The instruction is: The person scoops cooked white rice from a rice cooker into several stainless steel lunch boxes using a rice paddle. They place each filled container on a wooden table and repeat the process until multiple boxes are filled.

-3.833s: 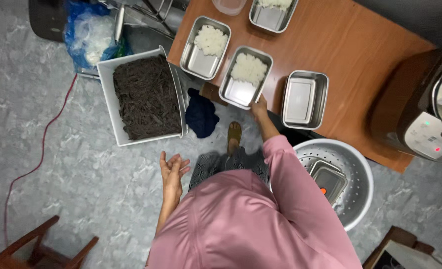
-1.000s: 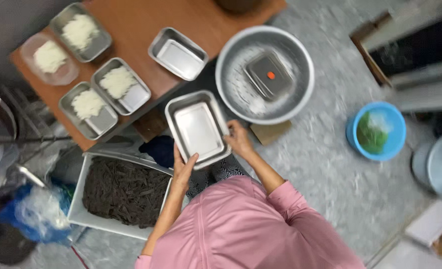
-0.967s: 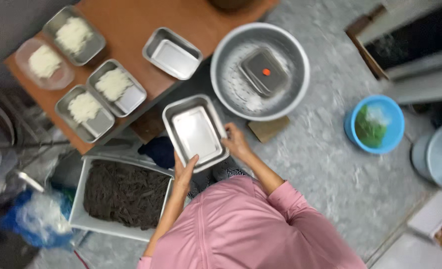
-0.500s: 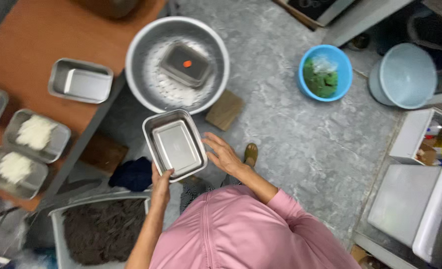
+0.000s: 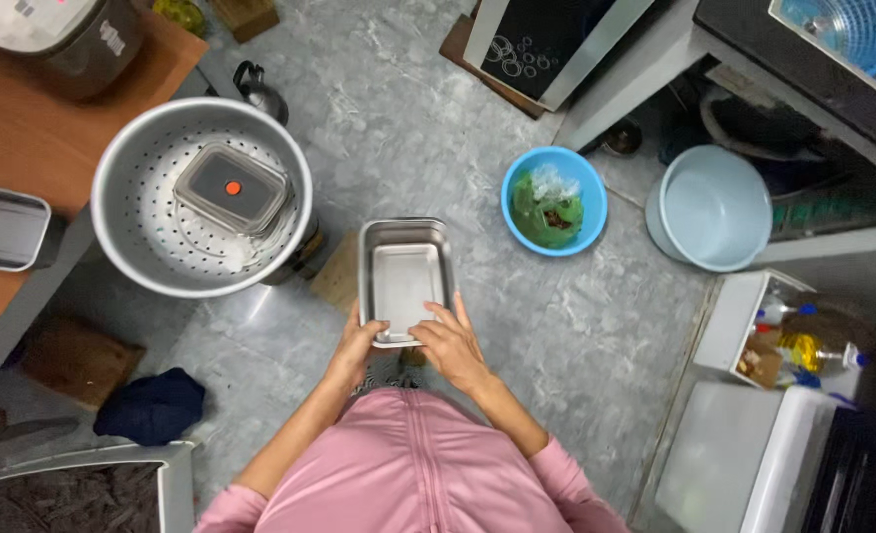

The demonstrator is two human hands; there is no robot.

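I hold an empty rectangular steel tray point(image 5: 404, 278) level in front of me over the grey floor. My left hand point(image 5: 357, 342) grips its near left corner. My right hand point(image 5: 447, 342) grips the near right edge, thumb on the rim. The tray's inside is bare and shiny. My pink sleeves and top fill the bottom of the view.
A large perforated metal basin point(image 5: 122, 212) with a lidded box inside stands to the left, beside a wooden table point(image 5: 34, 128) bearing another steel tray point(image 5: 2, 229). A blue bowl of greens point(image 5: 554, 201) and a pale bucket point(image 5: 719, 208) sit ahead right. A dark cloth point(image 5: 152, 407) lies on the floor.
I have turned to the right with the tray, away from the table of rice-filled trays. The blue bowl and bucket now lie ahead. Both hands now grip the tray's near end.
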